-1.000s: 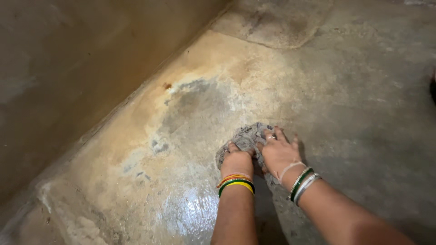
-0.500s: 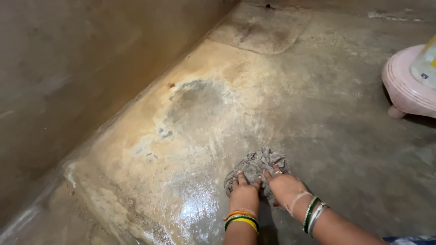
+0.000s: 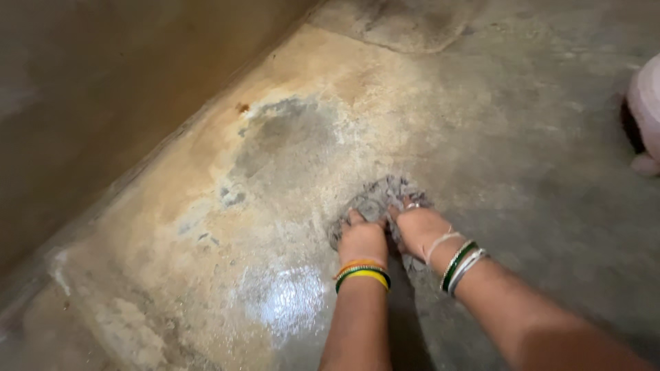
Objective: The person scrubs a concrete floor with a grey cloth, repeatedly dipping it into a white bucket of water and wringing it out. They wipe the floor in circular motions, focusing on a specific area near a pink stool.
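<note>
Both hands press down on a crumpled grey rag (image 3: 377, 200) on the concrete floor (image 3: 522, 137). The left hand (image 3: 362, 240) and right hand (image 3: 419, 230) sit side by side, fingers curled into the cloth, palms bearing on it. Half a second ago the rag lay nearer the person; now it is pushed forward again, back toward the dark grey patch (image 3: 285, 137), so this looks like the outward half of a back-and-forth scrubbing stroke. A wet, shiny streak (image 3: 285, 299) lies just left of the left wrist, which suggests that part has already been gone over.

The wall (image 3: 103, 89) runs diagonally along the left, its foot well apart from the rag, with pale stained floor between. To the right the floor is open up to a pink stool (image 3: 646, 103) at the frame's edge, now mostly out of view
</note>
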